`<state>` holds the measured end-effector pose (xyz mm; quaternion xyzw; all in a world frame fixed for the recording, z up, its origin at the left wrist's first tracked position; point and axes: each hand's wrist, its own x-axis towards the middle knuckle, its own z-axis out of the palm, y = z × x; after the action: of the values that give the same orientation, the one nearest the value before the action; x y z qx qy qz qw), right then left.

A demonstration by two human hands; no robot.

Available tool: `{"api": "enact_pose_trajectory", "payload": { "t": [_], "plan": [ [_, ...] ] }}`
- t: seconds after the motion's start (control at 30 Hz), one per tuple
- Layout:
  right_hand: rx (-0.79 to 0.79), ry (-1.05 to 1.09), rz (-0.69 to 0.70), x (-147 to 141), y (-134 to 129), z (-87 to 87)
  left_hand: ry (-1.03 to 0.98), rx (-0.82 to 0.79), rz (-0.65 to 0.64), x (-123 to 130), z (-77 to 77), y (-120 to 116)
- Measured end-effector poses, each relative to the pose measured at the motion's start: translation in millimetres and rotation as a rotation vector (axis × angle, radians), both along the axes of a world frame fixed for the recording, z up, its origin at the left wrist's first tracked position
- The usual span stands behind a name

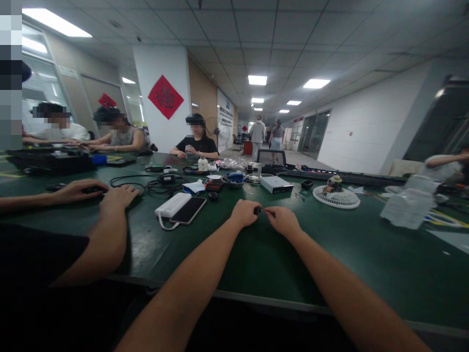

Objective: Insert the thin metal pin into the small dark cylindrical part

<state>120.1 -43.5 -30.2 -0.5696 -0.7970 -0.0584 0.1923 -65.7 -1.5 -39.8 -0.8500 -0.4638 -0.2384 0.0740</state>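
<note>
My left hand [245,213] is closed round a small dark cylindrical part [258,210], whose end faces right. Its kind is too small to make out. Close beside it, my right hand [284,220] pinches a thin piece [270,212] that points toward the dark part; I cannot tell whether the two touch. Both hands are over the green table [256,264]. Beyond them stands a silver-grey box [275,184]. To the left, a phone [188,210] lies against a white power bank [173,205] with a white cable.
At my left, a co-worker's hands [120,198] rest on the table near black cables [166,181]. A white fan grille [336,196] lies right of the box, and clear plastic packaging [408,208] stands farther right. Several people sit or walk beyond the table.
</note>
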Motion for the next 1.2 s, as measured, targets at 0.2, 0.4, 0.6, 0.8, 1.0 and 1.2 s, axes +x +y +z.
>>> {"api": "enact_pose_trajectory", "payload": {
  "t": [0.2,0.4,0.6,0.8,1.0,1.2],
  "plan": [
    [-0.023,-0.033,0.052,1.3,0.5,-0.1,0.004,0.011,0.013,-1.9,0.4,0.0],
    [-0.002,-0.031,0.076,-1.8,-3.7,1.6,0.004,0.014,0.025,-1.7,0.6,-1.7],
    [-0.008,-0.018,0.014,-1.0,0.4,0.2,0.009,0.017,0.017,-1.1,2.9,-4.1],
    [-0.056,-0.041,0.069,2.5,0.3,0.9,0.012,0.01,0.027,-1.7,3.2,-3.4],
    [-0.029,-0.028,0.076,-0.8,-4.7,3.8,0.009,0.002,0.02,-0.8,3.3,-3.5],
    [-0.011,-0.013,-0.017,-3.3,-3.7,2.8,0.006,-0.001,0.015,-1.1,4.6,-5.7]
  ]
}}
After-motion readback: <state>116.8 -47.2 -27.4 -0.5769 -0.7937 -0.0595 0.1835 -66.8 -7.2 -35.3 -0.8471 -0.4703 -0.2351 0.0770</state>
